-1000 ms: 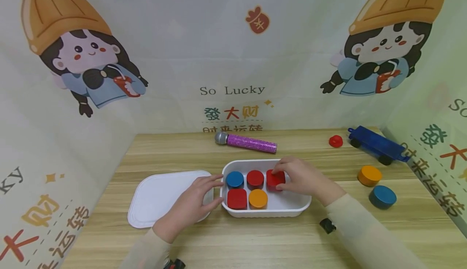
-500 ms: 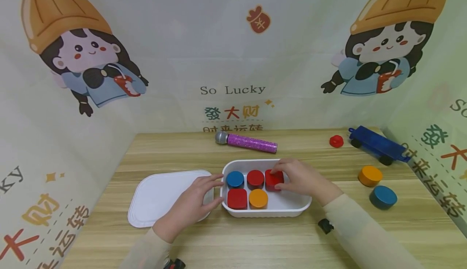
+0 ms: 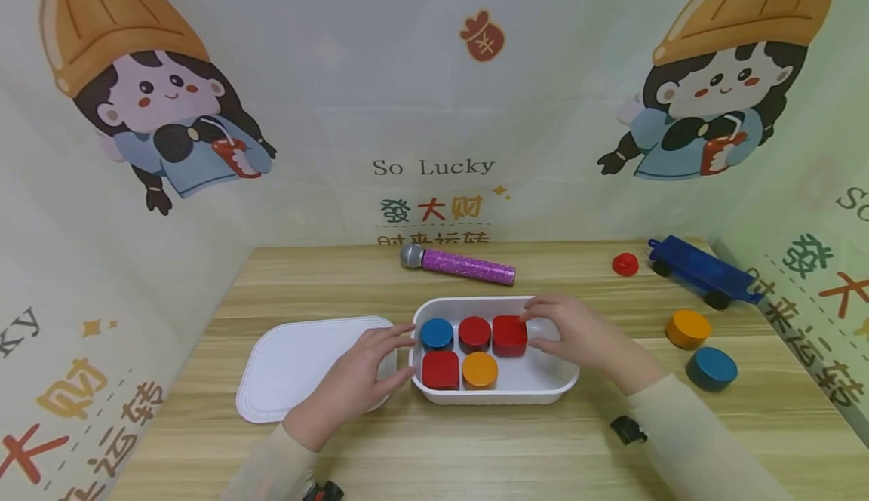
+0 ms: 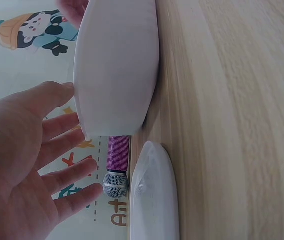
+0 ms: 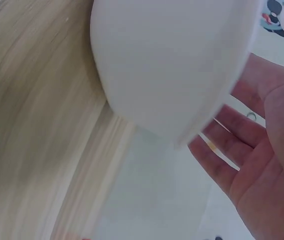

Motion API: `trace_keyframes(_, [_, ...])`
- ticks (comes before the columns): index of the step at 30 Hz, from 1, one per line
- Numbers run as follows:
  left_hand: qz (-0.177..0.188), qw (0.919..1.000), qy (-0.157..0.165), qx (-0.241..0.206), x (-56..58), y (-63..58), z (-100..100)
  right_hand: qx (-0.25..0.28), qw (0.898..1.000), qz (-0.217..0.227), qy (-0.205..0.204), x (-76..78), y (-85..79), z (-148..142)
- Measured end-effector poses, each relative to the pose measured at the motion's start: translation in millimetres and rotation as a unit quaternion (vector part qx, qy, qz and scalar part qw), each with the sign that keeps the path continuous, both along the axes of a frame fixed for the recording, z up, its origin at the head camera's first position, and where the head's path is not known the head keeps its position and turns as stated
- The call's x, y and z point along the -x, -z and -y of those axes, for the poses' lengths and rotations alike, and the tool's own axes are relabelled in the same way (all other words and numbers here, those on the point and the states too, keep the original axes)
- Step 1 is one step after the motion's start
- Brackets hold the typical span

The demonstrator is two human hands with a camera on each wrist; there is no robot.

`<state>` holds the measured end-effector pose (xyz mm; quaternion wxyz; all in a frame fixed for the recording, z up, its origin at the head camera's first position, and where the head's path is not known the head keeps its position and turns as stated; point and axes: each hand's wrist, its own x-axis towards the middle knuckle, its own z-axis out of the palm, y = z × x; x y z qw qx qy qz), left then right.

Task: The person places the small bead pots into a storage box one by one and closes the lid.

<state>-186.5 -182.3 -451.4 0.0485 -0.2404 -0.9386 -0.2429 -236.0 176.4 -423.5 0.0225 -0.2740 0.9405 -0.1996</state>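
A white plastic box (image 3: pixel 489 398) stands mid-table with several blocks in it. In its back row are a blue round block (image 3: pixel 437 333), a red round block (image 3: pixel 474 333) and a red square block (image 3: pixel 509 335). Another red square block (image 3: pixel 440 370) and an orange round block (image 3: pixel 480 370) lie in front. My left hand (image 3: pixel 360 373), fingers spread, touches the box's left rim with its fingertips. My right hand (image 3: pixel 577 333) hovers over the box's right end, fingers loosely bent, just right of the back red square block and holding nothing. The wrist views show mostly the box's outer walls.
A white lid (image 3: pixel 292 369) lies left of the box, partly under my left hand. Behind the box lies a purple toy microphone (image 3: pixel 468 266). To the right are a small red piece (image 3: pixel 625 263), a blue wheeled toy (image 3: pixel 706 267), an orange block (image 3: pixel 689 328) and a blue block (image 3: pixel 711 369).
My right hand has let go of the back red square block and drawn back to the right. The block stays in the box. My left hand has stayed at the rim.
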Motion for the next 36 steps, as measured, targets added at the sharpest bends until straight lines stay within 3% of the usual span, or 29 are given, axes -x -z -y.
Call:
trace_keyframes(16, [-0.008,0.9999,0.008,-0.003,0.4,1.2,1,0.009,0.996,-0.066,0.056,-27.4,-14.0,-63])
trace_keyframes(28, [-0.018,0.9998,0.010,0.000,2.5,1.2,1,0.017,0.986,-0.157,0.057,-43.2,-0.2,-112])
trace_keyframes(36, [-0.003,1.0000,0.003,-0.002,1.4,2.8,1,-0.006,0.991,-0.098,0.090,-52.2,-3.9,-147])
